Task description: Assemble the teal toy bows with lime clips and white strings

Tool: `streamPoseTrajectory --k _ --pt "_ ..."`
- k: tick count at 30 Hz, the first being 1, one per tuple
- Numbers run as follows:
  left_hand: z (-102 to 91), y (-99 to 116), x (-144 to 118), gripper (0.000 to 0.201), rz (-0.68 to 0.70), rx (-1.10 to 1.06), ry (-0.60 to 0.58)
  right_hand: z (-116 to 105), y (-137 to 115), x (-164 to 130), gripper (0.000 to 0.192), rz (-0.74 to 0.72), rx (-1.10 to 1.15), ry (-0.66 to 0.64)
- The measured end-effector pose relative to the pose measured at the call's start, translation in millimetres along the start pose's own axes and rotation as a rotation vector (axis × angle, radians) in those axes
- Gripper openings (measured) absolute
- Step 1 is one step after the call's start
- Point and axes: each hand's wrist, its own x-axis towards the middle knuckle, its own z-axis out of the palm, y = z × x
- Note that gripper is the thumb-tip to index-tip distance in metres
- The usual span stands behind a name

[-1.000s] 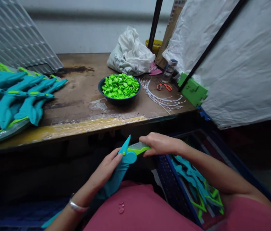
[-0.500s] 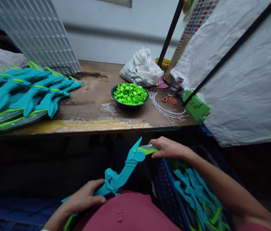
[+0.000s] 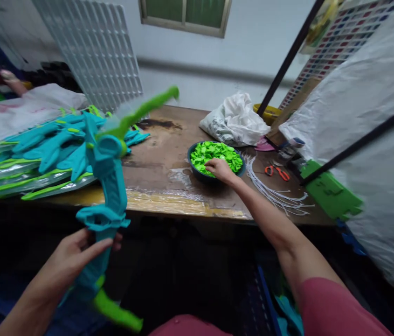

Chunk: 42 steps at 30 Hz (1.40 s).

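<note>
The person's left grip (image 3: 81, 254) is wrapping round a turquoise frame (image 3: 114, 186) below its middle block (image 3: 102, 218), holding it near upright in front of the desk (image 3: 158, 179), a green limb (image 3: 148, 108) sticking out at each end. To my eye it is looking like moulded plastic: light, stiff, probably a bit slick, with the slender limbs the likeliest parts to snap. That middle stretch is offering the surest hold. The right grip (image 3: 220, 169) is touching small green pieces (image 3: 223, 151) heaped in a dark bowl (image 3: 197, 173), fingers bent close together; I cannot tell whether they are pinching one. Those pieces are looking light, hard and easy to fumble. Lower right, a blue crate (image 3: 266, 294) is holding more turquoise parts (image 3: 290, 311); a white sack (image 3: 235, 119) is hiding its contents.
</note>
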Motion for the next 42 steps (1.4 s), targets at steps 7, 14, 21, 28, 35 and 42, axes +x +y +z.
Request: streamPoseTrajectory --k 7,14,21,28,35,42 --pt "59.1 1 22 0.047 0.088 -0.371 0.151 31 7 24 0.008 0.032 -0.04 0.102" --pt "103.4 -25 1 0.061 0.05 -0.683 0.153 18 17 11 0.015 0.126 0.107 0.426" --pt "137.2 -25 -30 0.055 0.06 -0.657 0.128 45 -62 -90 0.02 -0.112 0.43 0.306" --pt "164.1 -20 -69 0.052 -0.018 -0.618 0.077 75 -115 -201 0.009 -0.427 0.45 0.339" --pt "171.0 -26 -93 0.045 0.118 -0.591 0.068 76 -129 -246 0.02 -0.661 -0.052 0.431" --pt "174.1 -19 -107 0.042 0.18 -0.682 0.039 37 -138 -259 0.027 -0.874 -0.298 0.286"
